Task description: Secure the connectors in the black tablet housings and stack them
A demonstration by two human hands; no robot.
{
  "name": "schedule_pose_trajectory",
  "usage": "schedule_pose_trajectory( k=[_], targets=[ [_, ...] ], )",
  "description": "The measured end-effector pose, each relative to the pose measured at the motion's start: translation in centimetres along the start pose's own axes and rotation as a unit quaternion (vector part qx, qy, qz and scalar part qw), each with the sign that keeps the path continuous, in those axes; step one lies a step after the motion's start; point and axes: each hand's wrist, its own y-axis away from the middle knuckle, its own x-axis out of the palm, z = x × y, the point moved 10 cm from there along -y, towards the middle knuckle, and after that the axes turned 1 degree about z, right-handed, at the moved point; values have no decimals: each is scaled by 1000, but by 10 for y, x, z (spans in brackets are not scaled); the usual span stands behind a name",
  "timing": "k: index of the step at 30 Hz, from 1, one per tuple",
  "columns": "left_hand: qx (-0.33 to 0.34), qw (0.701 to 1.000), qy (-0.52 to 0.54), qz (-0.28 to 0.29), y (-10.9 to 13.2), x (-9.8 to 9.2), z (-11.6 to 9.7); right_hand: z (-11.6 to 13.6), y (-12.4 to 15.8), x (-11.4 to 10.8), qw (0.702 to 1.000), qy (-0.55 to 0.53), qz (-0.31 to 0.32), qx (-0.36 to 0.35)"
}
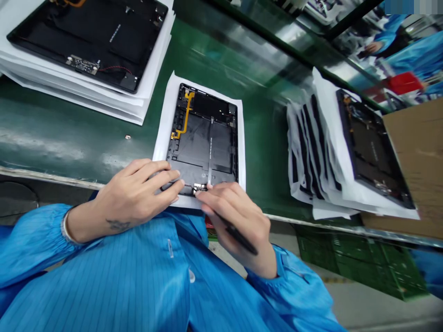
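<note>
An opened black tablet housing [204, 133] with an orange flex cable lies on a white sheet [165, 115] on the green belt, right in front of me. My left hand [136, 196] rests flat on its near left corner, fingers stretched out. My right hand [233, 214] is closed around a thin black tool [238, 236] like a pen, its fingertips pinched at a small metal part on the housing's near edge.
A second open housing [93, 37] sits on a stack of white sheets at the far left. On the right a third housing [372, 147] tops a pile of sheets beside a cardboard box [415, 161]. Green crates [360, 263] stand below the belt's edge. People in blue sit far right.
</note>
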Motion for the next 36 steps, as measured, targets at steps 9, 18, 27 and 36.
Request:
schedule_pose_trajectory(
  k=[9,18,27,36],
  targets=[
    [-250,913,324,15,-2,1,71,-41,-1,-27,971,-179,-150,59],
    [-457,699,550,22,4,26,108,0,-2,-5,987,-106,-81,-94],
    [-577,572,584,6,-1,39,109,-3,8,-10,975,-82,-182,-98],
    [-341,809,477,49,-65,29,112,11,3,-33,982,-85,-123,-117]
  ],
)
